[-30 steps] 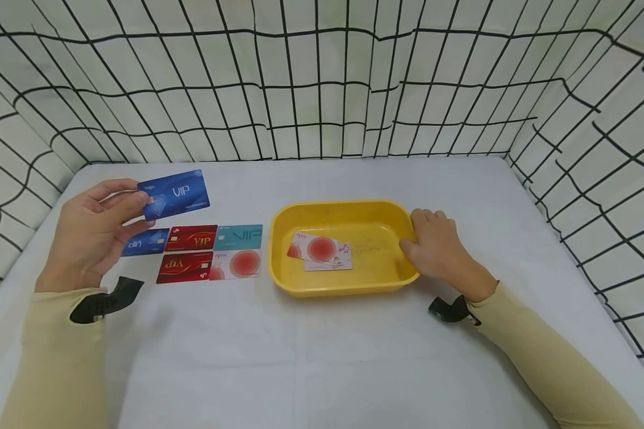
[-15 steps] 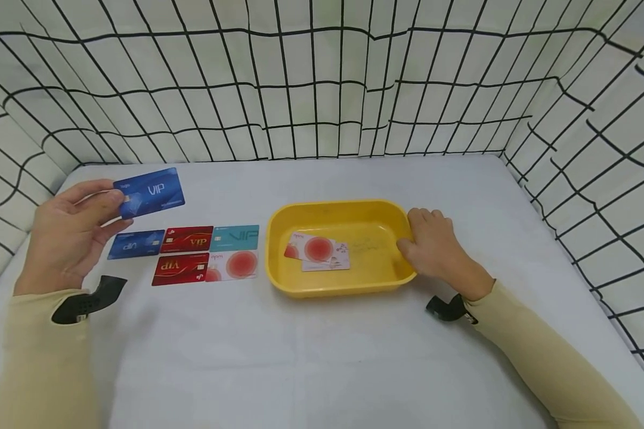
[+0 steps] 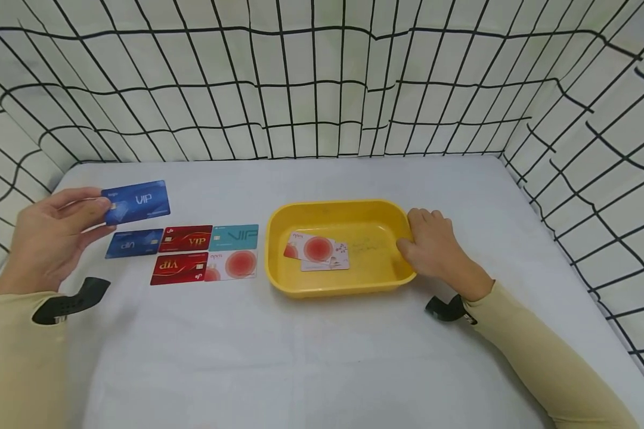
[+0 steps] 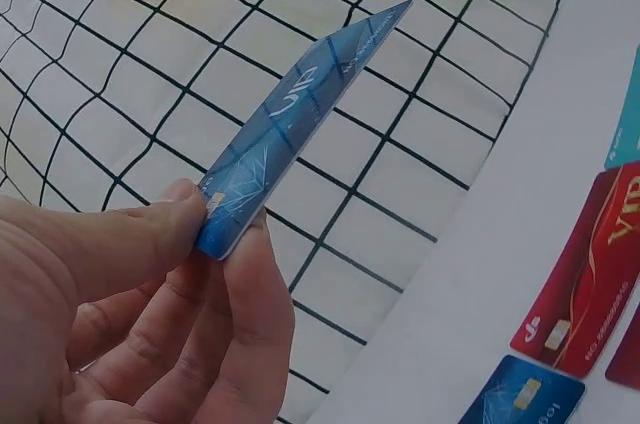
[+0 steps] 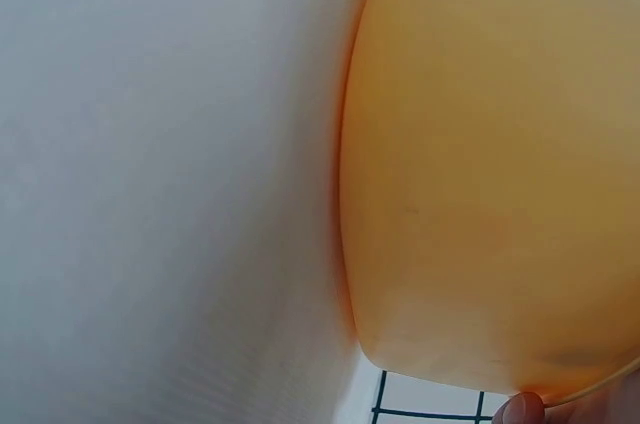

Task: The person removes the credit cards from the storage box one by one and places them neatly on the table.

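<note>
My left hand pinches a blue VIP card by its left end, between thumb and fingers, above the table. In the left wrist view that card points up and away from the fingertips. Just beyond it lies another blue card, at the left end of the upper row. My right hand grips the right rim of a yellow tray, thumb over the inside. Two white cards with red circles or print overlap inside the tray. The right wrist view shows mostly the tray's outer wall.
Beside the blue card lie a red card and a teal card. Below them are another red card and a white card with a red circle. Black wire mesh bounds the white table behind and at the sides.
My left hand has moved left with the blue card, then lowered it slightly, uncovering more of the blue card on the table. The right hand stays on the tray's rim.
</note>
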A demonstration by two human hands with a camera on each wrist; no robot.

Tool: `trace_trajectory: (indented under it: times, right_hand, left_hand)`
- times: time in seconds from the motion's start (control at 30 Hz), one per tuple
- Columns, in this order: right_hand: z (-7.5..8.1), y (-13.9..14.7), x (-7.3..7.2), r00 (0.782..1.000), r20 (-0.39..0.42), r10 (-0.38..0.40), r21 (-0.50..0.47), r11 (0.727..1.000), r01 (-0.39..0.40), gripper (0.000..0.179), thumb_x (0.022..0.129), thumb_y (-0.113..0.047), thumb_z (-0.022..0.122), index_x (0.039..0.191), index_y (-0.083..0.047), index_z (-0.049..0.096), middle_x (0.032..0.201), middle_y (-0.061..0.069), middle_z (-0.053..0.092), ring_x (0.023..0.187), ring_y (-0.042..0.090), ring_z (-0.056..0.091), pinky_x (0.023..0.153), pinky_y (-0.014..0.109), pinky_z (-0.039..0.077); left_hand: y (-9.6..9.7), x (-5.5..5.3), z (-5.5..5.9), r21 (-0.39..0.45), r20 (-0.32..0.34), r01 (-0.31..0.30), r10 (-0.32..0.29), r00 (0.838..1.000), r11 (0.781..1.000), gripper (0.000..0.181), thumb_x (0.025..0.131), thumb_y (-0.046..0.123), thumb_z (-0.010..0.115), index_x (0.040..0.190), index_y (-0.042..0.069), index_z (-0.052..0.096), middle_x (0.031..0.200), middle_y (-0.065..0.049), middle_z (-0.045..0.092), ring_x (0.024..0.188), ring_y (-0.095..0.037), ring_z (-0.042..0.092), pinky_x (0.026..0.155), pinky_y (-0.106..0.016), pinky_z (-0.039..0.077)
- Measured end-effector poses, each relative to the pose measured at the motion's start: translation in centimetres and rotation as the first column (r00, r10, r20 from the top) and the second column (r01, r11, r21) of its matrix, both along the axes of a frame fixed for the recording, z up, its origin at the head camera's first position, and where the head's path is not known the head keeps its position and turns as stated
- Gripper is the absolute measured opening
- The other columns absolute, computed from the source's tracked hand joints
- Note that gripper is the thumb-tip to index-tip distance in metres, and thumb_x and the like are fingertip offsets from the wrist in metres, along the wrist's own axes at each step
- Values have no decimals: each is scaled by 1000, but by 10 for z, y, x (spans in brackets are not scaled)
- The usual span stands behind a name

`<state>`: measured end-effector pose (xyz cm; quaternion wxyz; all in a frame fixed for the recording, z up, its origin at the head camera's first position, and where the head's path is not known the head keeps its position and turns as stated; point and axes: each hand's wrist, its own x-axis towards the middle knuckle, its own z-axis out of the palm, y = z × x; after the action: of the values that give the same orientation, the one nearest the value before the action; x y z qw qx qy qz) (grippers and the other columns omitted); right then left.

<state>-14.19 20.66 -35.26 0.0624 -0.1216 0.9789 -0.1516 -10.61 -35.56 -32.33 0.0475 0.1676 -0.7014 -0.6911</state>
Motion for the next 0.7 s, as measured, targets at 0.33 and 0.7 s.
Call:
trace_trajectory:
  times: [0.33,0.7]
  right_hand:
    - [0,-1,1,1000,5,2,-1,1000,-2,24,94,-24,45,105,-4,52,90,11,47,88,31,40,75,37,25]
    - [-1,0,0,1000,-5,8,10,1000,-8,25,94,-25,45,105,-3,52,90,11,48,87,30,40,74,37,25]
  left_hand:
    - [-12,0,-6,-245,106,48,-23,994,968,49,88,44,72,132,27,59,112,18,57,97,1,57,66,-6,55]
    - [-30,14,-18,-483,194,150,-62,979,862,32,103,41,56,134,30,54,113,25,45,104,-4,47,72,-4,53]
